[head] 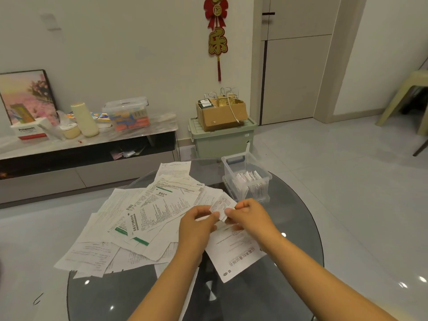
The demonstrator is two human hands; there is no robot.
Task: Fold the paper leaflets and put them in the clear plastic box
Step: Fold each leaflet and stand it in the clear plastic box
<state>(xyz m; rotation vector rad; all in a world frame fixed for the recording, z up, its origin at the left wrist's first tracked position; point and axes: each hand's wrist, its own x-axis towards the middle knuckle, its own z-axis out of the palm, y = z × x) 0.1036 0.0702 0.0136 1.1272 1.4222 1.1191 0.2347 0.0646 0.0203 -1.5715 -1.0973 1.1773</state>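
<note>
A small folded leaflet (221,206) is held above the round glass table (301,228). My left hand (196,224) pinches its left end and my right hand (249,215) pinches its right end. A spread of several unfolded leaflets (139,218) covers the table's left half, and one large sheet (236,251) lies under my hands. The clear plastic box (246,179) stands open just beyond my right hand, with several folded leaflets inside.
A green lidded bin (222,140) with a cardboard box (221,113) on top stands behind the table. A low cabinet (88,144) with clutter runs along the left wall. A beige plastic chair (407,98) stands at the far right.
</note>
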